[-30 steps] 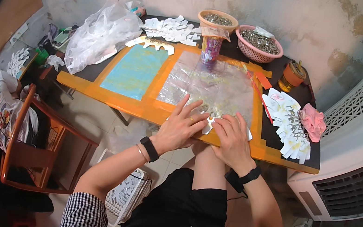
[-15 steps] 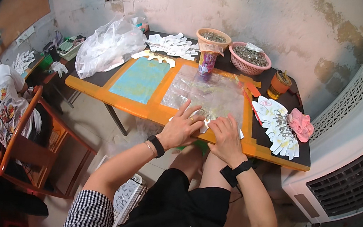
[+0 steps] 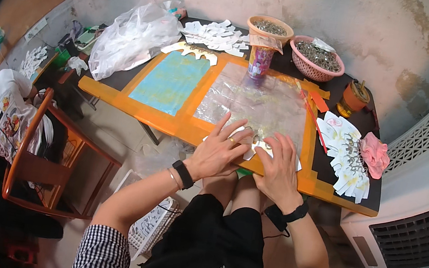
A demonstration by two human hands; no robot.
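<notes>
Both my hands rest at the front edge of the orange-taped table, over a row of white paper pieces (image 3: 263,146) with small metal rings at their far ends. My left hand (image 3: 218,148) lies on the row's left part, its fingers stretched and apart. My right hand (image 3: 279,169) bends over the right part, thumb and fingers apart, fingertips touching the paper. Part of the row is hidden beneath my fingers. Beyond it spreads a clear plastic sheet (image 3: 255,104). A fan of white pieces with metal parts and yellow stains (image 3: 342,153) lies to the right.
Two baskets of metal pieces, orange (image 3: 270,22) and pink (image 3: 318,71), stand behind a purple cup (image 3: 259,63). A jar of amber liquid (image 3: 351,100), a pink cloth (image 3: 374,155) and an air cooler (image 3: 407,218) are right. A plastic bag (image 3: 130,49) and seated person (image 3: 3,116) are left.
The view has shifted, so the table's things appear moved to the right. My right hand's fingers have spread a little, showing more of the paper and rings between my hands.
</notes>
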